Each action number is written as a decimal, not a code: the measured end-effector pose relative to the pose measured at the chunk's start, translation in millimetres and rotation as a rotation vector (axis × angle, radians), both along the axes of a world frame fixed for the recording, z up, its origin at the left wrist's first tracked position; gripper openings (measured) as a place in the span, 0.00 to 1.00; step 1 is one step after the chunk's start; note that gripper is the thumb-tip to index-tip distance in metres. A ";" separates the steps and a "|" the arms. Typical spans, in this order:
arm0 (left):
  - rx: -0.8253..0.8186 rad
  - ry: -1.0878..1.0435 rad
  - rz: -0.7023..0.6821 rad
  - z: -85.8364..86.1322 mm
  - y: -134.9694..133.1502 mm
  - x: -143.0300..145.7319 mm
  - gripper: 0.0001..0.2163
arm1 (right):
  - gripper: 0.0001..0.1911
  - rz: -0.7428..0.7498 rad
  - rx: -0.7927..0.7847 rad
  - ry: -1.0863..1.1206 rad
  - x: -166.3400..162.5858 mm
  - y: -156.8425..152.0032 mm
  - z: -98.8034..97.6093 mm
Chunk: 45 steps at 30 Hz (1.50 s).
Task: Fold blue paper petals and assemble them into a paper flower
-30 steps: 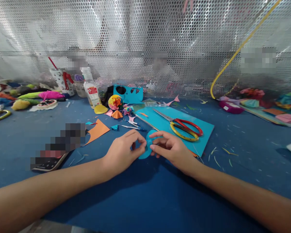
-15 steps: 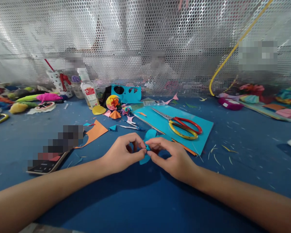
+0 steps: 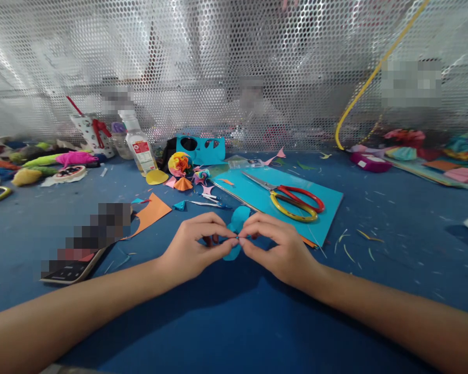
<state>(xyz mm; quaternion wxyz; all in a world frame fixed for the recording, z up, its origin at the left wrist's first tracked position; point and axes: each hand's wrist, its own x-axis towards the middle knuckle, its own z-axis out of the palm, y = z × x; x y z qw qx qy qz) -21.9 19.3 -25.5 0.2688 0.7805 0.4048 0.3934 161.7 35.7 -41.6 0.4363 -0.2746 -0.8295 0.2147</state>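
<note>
Between my two hands is a small blue paper piece with rounded lobes (image 3: 241, 217), pinched near its middle. My left hand (image 3: 197, 241) grips it from the left with thumb and fingertips. From the right, my right hand (image 3: 278, 246) pinches the same spot, so the fingertips of both hands almost meet and cover the centre. Just beyond my right hand lie red-and-yellow-handled scissors (image 3: 292, 200), resting on a stack of blue paper sheets (image 3: 329, 208). An orange paper offcut (image 3: 153, 212) with a curved cut lies past my left hand.
A phone (image 3: 86, 249) lies left of my forearm. Farther back stand a glue bottle (image 3: 141, 150), a multicoloured paper ball (image 3: 180, 164) and a blue sheet with round holes (image 3: 206, 156). A perforated metal screen (image 3: 218, 67) closes off the table's far side.
My fingertips have drawn closer together over the middle of the blue paper piece, hiding more of it. The view has shifted slightly; the other things lie as before.
</note>
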 end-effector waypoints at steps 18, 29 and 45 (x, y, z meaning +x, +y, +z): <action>0.065 -0.031 -0.008 1.9 -1.2 -1.0 0.05 | 0.04 -0.001 0.004 0.061 0.3 -2.2 4.0; -0.059 -0.055 -0.004 2.4 0.7 -2.7 0.05 | 0.04 -0.015 -0.061 0.072 2.3 -0.8 2.5; -0.034 -0.049 -0.057 -0.4 1.6 -1.9 0.06 | 0.04 -0.008 0.010 0.016 2.2 -1.2 0.1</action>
